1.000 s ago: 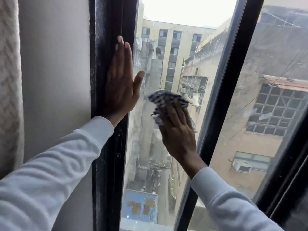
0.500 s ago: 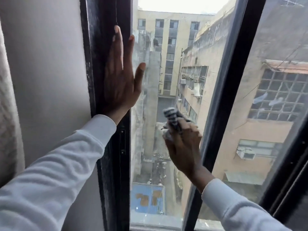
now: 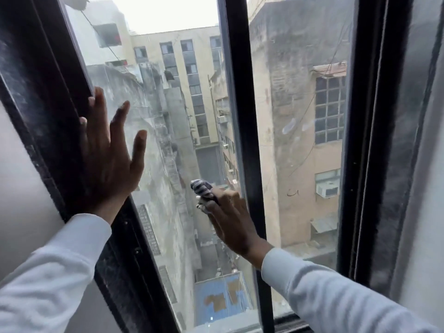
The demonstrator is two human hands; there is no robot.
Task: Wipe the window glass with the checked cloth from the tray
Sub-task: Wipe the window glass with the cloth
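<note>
While the left hand (image 3: pixel 108 159) lies flat with fingers spread, half on the black, dusty metal window frame (image 3: pixel 48 97) and half on the glass, the right hand (image 3: pixel 230 219) presses a bunched grey-and-white checked cloth (image 3: pixel 203 188) against the clear window glass pane (image 3: pixel 168 131). Its fingers are curled together around the cloth, which pokes out above the knuckles, low on the pane and just beside the narrow black centre bar (image 3: pixel 242 131) that splits the window. Both arms wear pale, long white sleeves (image 3: pixel 55 272).

That pane looks hazy, with a greyish film on its left side near the spread fingers. A second glass pane (image 3: pixel 300 140) to the right of the bar carries a few pale smears up by the reflection of a gridded window. A thick black upright (image 3: pixel 370 140), scuffed and dusty, closes it off at the right. A plain grey-white wall (image 3: pixel 19 176) meets the frame at the left.

Through the glass stand tall beige and stained concrete buildings (image 3: pixel 187 75) around a narrow alley, with a blue patched roof (image 3: pixel 221 299) far below and white overcast sky above.
</note>
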